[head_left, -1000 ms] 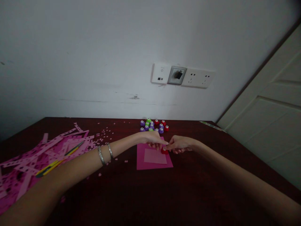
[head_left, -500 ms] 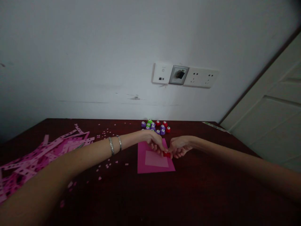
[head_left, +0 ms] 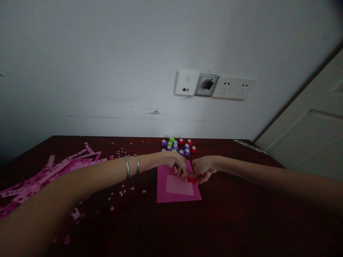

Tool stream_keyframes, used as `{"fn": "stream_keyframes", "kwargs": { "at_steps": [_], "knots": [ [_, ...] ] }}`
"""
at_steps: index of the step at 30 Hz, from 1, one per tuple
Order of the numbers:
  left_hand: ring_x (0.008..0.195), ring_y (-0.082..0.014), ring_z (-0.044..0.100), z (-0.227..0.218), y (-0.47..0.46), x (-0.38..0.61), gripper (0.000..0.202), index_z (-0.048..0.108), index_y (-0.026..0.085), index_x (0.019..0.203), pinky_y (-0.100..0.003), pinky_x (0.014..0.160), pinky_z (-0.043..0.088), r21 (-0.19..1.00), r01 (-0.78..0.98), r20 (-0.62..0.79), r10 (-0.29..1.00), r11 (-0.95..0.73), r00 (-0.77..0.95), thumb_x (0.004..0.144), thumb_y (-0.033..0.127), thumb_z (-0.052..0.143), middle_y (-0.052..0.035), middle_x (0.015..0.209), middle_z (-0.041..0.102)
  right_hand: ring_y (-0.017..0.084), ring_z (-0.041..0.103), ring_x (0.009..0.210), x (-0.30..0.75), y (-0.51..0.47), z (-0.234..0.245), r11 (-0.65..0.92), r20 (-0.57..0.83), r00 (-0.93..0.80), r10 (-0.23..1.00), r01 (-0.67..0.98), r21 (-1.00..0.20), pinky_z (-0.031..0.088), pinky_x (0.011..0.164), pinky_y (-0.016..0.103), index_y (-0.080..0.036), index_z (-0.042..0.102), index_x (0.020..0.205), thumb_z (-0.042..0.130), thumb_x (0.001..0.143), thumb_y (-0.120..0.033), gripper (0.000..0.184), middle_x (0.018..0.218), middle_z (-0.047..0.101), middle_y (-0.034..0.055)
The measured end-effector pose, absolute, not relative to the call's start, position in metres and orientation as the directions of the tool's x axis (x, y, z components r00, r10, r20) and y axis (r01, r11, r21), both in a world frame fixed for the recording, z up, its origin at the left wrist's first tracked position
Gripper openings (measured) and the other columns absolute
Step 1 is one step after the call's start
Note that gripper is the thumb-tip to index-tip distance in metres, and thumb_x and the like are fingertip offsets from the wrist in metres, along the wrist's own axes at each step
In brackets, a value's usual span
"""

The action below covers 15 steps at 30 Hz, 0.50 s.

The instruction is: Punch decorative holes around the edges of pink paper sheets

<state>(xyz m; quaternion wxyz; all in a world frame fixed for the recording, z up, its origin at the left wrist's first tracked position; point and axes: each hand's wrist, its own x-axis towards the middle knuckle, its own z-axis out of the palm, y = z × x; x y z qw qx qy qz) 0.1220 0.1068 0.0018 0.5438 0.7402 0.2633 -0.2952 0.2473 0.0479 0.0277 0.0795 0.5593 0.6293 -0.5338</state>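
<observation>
Two hands met over the pink paper [head_left: 177,191] on the table [head_left: 227,221]: the left hand [head_left: 178,165] and right hand [head_left: 202,168] both pinched closed on a small red punch [head_left: 192,180] at the sheet's right edge. More punches [head_left: 178,145] sat near the wall.

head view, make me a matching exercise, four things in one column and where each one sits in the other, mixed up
Things:
1. red punch
2. punched pink strips
3. cluster of small punches
4. wall sockets

Places:
A. on the wall above the table
B. far table edge, behind the hands
C. between both hands, over the pink card
D. left side of the table

Pairs: 1-C, 2-D, 3-B, 4-A
</observation>
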Motion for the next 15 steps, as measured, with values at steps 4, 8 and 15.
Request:
{"fn": "stream_keyframes", "kwargs": {
  "at_steps": [4,8,15],
  "knots": [
    [0.042,-0.0057,0.029,0.003,0.1,0.122,0.023,0.061,0.016,0.049,-0.024,0.041,0.028,0.633,0.737,-0.724,0.155,-0.239,0.672,0.067,0.031,0.059,-0.0032,0.06,0.049,0.004,0.049,0.038,0.242,0.048,0.032,-0.283,-0.806,-0.284,0.52,0.833,-0.476,0.039,0.036,0.011,-0.015,0.059,0.061,0.055,0.077,-0.012,0.016,0.047,0.055,-0.0016],
    [0.044,-0.0059,0.031,0.006,0.096,0.12,0.016,0.061,0.015,0.05,-0.019,0.039,0.021,0.624,0.757,-0.725,0.217,-0.196,0.654,0.064,0.024,0.058,-0.0018,0.056,0.049,0.002,0.041,0.032,0.239,0.046,0.035,-0.308,-0.826,-0.257,0.501,0.839,-0.448,0.032,0.033,0.009,-0.015,0.057,0.06,0.049,0.08,-0.009,0.022,0.043,0.051,-0.0035],
    [0.044,-0.006,0.033,0.006,0.094,0.118,0.018,0.062,0.014,0.051,-0.018,0.038,0.023,0.648,0.727,-0.684,0.245,-0.229,0.687,0.064,0.027,0.06,-0.0027,0.054,0.05,0.002,0.036,0.03,0.241,0.045,0.035,-0.311,-0.827,-0.232,0.511,0.848,-0.43,0.028,0.032,0.01,-0.015,0.058,0.06,0.053,0.079,-0.012,0.02,0.042,0.05,-0.0038]
  ]
}}
